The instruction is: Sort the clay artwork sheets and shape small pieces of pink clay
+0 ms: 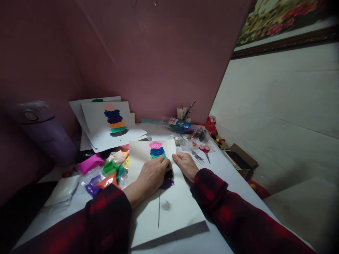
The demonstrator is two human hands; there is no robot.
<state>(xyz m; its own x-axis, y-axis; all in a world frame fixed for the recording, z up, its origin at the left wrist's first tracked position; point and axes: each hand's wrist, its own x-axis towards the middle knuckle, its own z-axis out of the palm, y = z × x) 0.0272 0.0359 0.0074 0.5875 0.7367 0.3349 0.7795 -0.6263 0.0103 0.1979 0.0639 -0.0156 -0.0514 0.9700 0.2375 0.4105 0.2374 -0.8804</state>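
A white sheet of paper [148, 218] lies on the table in front of me, bearing a column of textured colour bands [157, 151], pink at the top, then blue and teal, with dark purple lowest. Below the bands runs a thin dark line. My left hand [152, 174] rests over the middle of the column, fingers curled together against it; whatever they may hold is hidden. At the sheet's right edge, my right hand [186, 165] grips the paper between thumb and fingers.
Bright clay packets [108, 169] lie left of the sheet. Behind them, similar pictures [92, 123] lean by the wall, near a purple bottle [50, 134]. Red scissors [206, 151], forks [198, 157] and a brush holder [182, 113] are at the right. An open box [241, 160] stands beyond the table edge.
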